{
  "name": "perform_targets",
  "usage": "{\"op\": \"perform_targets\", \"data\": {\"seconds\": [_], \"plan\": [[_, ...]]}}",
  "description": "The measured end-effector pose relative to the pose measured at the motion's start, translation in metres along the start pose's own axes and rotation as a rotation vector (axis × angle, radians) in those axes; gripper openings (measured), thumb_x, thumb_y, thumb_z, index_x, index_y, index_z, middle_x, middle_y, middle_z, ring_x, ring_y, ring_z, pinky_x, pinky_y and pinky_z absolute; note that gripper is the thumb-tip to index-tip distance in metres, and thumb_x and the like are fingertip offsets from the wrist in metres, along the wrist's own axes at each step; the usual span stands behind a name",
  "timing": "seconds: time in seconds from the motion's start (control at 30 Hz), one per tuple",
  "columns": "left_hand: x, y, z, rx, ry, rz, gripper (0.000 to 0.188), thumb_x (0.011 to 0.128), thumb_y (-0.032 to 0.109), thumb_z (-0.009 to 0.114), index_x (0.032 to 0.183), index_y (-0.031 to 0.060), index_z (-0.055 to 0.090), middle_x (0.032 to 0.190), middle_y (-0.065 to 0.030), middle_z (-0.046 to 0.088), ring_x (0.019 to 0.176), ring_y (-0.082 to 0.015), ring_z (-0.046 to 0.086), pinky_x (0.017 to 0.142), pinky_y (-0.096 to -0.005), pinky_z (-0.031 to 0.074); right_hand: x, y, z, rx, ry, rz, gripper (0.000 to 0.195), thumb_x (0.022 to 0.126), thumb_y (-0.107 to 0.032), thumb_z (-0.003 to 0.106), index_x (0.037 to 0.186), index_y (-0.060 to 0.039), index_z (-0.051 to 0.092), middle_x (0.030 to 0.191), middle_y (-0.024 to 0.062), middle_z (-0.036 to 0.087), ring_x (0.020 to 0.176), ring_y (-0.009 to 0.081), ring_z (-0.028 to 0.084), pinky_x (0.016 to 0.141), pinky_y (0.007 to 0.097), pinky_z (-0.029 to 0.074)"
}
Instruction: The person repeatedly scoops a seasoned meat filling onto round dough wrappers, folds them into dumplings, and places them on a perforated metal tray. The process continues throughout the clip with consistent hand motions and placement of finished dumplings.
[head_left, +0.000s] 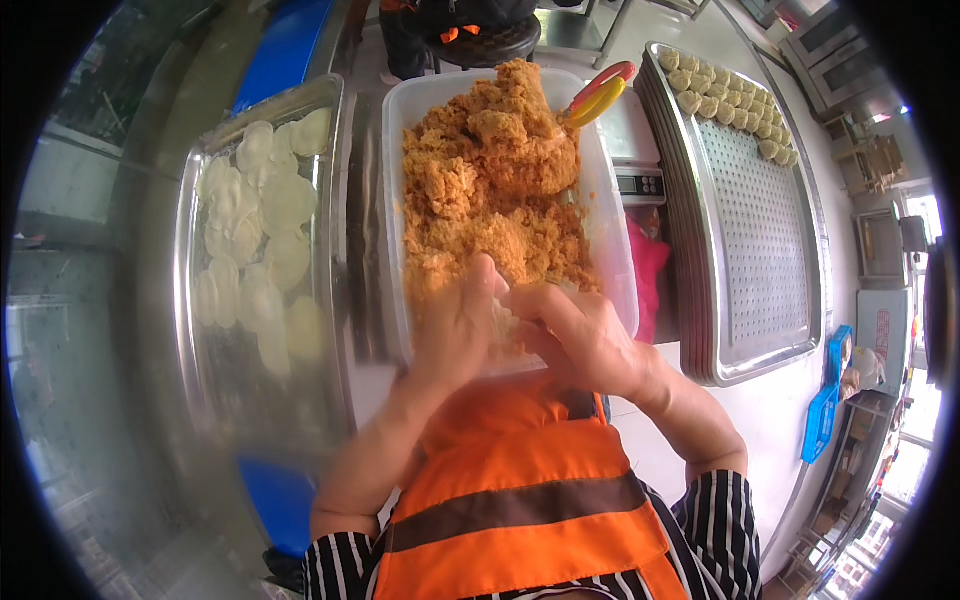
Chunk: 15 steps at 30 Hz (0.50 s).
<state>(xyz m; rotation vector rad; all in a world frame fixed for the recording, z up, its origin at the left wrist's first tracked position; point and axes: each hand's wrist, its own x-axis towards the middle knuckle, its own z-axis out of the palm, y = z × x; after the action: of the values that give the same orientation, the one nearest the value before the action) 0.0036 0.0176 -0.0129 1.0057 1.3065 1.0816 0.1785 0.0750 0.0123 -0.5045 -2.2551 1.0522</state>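
My left hand (459, 324) and my right hand (589, 334) meet over the near end of a translucent plastic tub (626, 289). Between them they hold a piece of pale dough wrapper (504, 327), with fingers pinching at its upper edge. Most of the wrapper is covered by my fingers, so its contents cannot be made out. Crumbly orange-brown filling (480, 169) is heaped in the tub, highest at the far end. Red and yellow handles (600, 96) stick out of the filling at the far right; the end sunk in it is hidden.
Left, a metal tray (187, 247) holds several flat round dough wrappers (286, 196), some overlapping. Right, stacked perforated metal trays (757, 247) carry rows of shaped buns (726, 112) at the far end. Between stand a digital scale (640, 185) and something pink (646, 262). A stool (487, 46) is beyond.
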Motion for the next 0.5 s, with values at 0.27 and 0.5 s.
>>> {"op": "perform_targets", "data": {"seconds": [0.27,0.5], "plan": [[0.007,-0.001,0.001,0.054,0.009,0.064,0.055,0.104,0.052,0.029,0.092,0.0053,0.056,0.068,-0.0021,0.056,0.052,-0.0060,0.053,0.041,-0.0194,0.038,-0.004,0.003,0.000,-0.080,0.014,-0.066,0.019,0.078,0.008,0.067,0.094,-0.0008,0.058,0.080,0.0134,0.058,0.067,0.0325,0.063,0.056,0.0393,0.050],[-0.001,0.011,0.007,-0.076,-0.027,-0.090,0.054,0.103,0.054,0.031,0.094,0.0053,0.053,0.069,-0.0015,0.055,0.051,-0.0052,0.052,0.042,-0.0192,0.038,-0.007,0.008,-0.002,-0.092,0.025,-0.092,0.022,0.077,0.008,0.067,0.095,-0.0016,0.060,0.083,0.0126,0.059,0.068,0.0309,0.063,0.057,0.0380,0.052]]}}
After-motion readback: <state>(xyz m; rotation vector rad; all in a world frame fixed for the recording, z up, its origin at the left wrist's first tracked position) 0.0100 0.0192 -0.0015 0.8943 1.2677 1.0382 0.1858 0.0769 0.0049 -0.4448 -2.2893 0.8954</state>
